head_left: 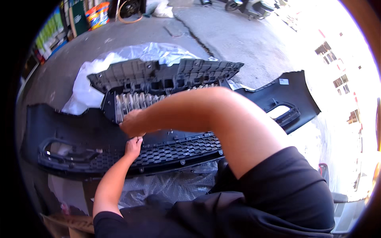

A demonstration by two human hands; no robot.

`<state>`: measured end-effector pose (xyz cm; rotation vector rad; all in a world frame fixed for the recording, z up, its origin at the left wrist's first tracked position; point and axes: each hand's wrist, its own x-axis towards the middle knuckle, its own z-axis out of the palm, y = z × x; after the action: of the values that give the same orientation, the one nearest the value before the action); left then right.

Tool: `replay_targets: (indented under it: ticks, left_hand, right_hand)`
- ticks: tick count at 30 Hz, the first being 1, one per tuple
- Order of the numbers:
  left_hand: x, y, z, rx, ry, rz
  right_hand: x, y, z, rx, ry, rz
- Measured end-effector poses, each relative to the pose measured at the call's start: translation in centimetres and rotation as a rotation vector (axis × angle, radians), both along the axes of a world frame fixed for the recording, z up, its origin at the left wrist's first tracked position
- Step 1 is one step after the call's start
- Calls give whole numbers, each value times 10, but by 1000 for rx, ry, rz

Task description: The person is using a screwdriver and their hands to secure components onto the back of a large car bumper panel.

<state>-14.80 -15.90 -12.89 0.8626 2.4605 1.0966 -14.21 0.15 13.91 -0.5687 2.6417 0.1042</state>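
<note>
A large black car bumper (75, 123) lies across the floor in front of me, its inner side facing up. Along its near side runs a honeycomb grille (186, 148). My left hand (133, 146) is closed at the left end of that mesh, by its upper edge. Just beyond it, my right hand (133, 122) is curled like a fist, knuckles up, beside the corner of a pale slatted grille (129, 102). My fingers hide what either hand grips. The right arm reaches across and covers the middle of the bumper.
A dark ribbed plastic panel (119, 75) stands along the bumper's far side. Clear plastic sheeting (85, 89) spreads behind and beneath. A colourful bag (97, 16) and a white bag (163, 10) sit at the back; a parked scooter (254, 8) is farther off. Cardboard (71, 222) lies near left.
</note>
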Motion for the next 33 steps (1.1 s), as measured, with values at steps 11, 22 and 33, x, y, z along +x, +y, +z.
replay_targets:
  ticks: [11, 22, 33]
  left_hand:
    - [1, -18, 23, -421, -5, -80]
    - [9, -18, 38, -414, 39, -147]
    - [14, -21, 37, -459, -22, -163]
  right_hand:
    - [-8, -18, -6, 272, -228, -45]
    - [-12, -15, -13, 395, -169, 765]
    - [-9, -27, -2, 282, -194, 475]
